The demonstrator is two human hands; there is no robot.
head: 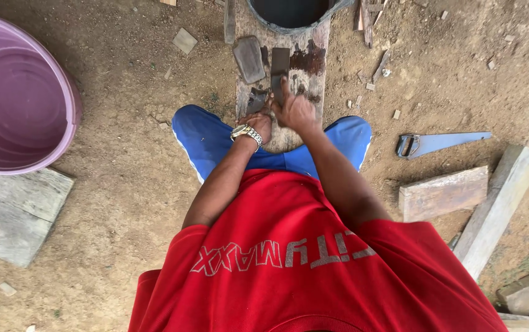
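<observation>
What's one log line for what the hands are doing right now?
left hand: on dark tool | right hand: pressing flat dark stone | surface: wet plank | nearby: saw, purple tub

Soft daylight — sharp, faint shadows

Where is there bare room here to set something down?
Open dirt lies between the purple tub and the plank, and between the plank and the handsaw. The plank is crowded: both hands, a dark blade, a flat stone.
</observation>
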